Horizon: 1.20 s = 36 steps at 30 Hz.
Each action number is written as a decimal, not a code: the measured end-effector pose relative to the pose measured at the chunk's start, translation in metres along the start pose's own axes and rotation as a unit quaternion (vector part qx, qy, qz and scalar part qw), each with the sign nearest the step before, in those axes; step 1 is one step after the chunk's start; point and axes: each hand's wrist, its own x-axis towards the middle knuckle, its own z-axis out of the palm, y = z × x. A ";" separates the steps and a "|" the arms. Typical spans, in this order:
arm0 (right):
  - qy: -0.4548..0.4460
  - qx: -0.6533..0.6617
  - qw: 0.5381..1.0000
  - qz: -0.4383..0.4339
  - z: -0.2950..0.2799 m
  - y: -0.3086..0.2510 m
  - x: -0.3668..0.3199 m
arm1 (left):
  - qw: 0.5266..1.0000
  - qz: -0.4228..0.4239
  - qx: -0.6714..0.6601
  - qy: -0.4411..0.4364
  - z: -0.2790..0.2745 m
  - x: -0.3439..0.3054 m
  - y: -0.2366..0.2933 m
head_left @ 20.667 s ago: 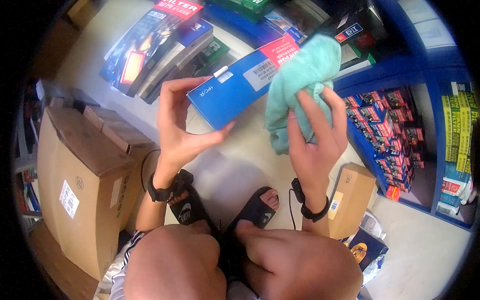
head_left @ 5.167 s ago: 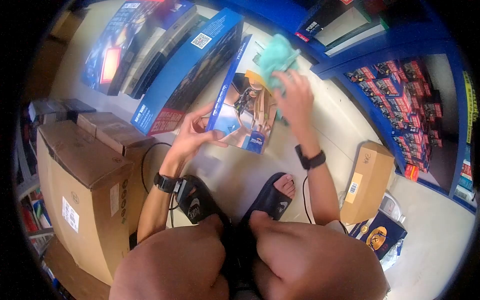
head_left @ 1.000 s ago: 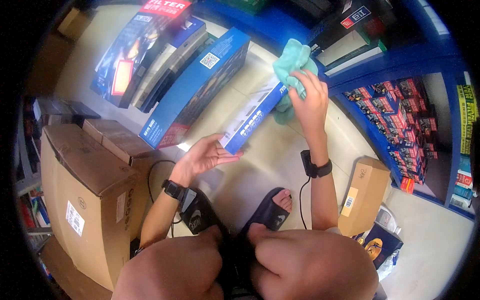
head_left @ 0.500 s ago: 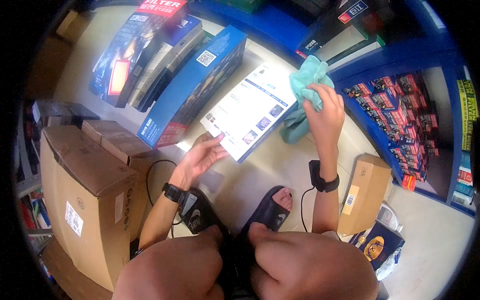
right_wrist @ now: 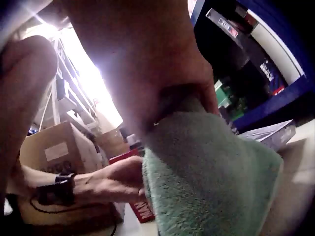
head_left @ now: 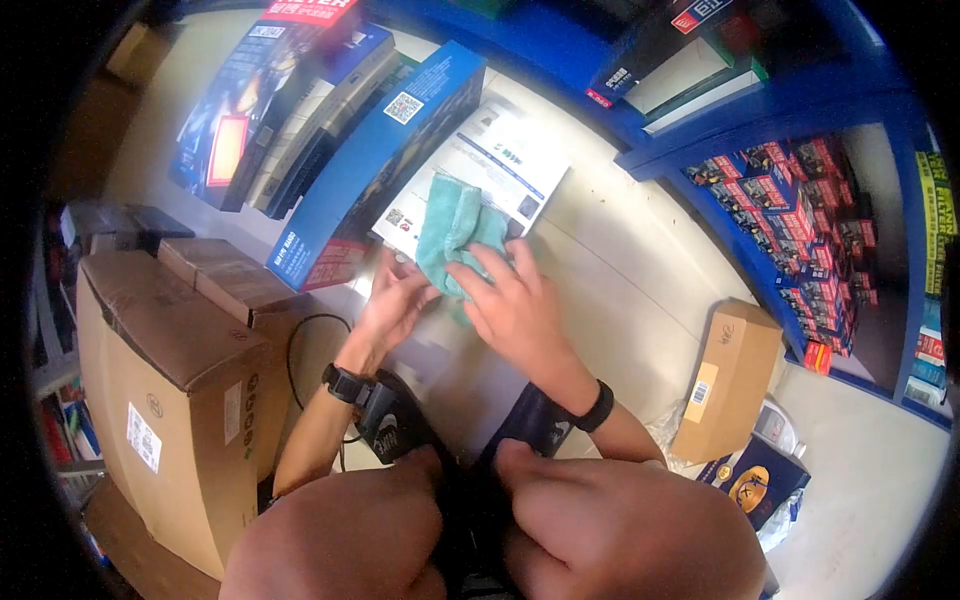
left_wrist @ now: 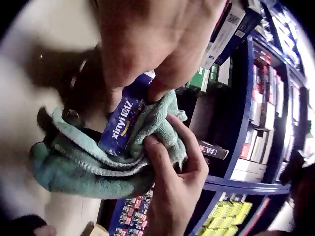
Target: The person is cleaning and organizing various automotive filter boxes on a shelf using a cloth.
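Observation:
My left hand pinches the near end of a flat box whose white printed face is turned up. In the left wrist view its narrow blue side reads "xinyi" and lies between the left hand's thumb and finger. My right hand grips a crumpled mint-green cloth, which lies over the near part of the white face. Folds of the cloth wrap round the box's edge in the left wrist view. In the right wrist view, the cloth hides most of the box.
A large blue box stands left of the held box, beside a row of upright boxes. Cardboard cartons are at the left. A blue shelf with small red boxes stands right, with a long carton on the floor before it.
Long before, a different blue box was in the left hand. Over the last second the white box turned from edge to face, and the cloth moved from its right edge to its near end.

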 end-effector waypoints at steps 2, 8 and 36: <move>-0.002 0.009 1.000 0.005 0.011 0.009 0.003 | 1.000 0.001 0.024 0.004 -0.008 0.002 0.001; 0.016 0.008 1.000 0.022 0.035 0.043 0.014 | 0.996 -0.008 0.072 0.047 0.004 -0.007 0.004; -0.003 0.065 0.994 -0.091 0.026 0.012 0.025 | 0.976 0.041 0.213 0.014 -0.010 -0.014 -0.005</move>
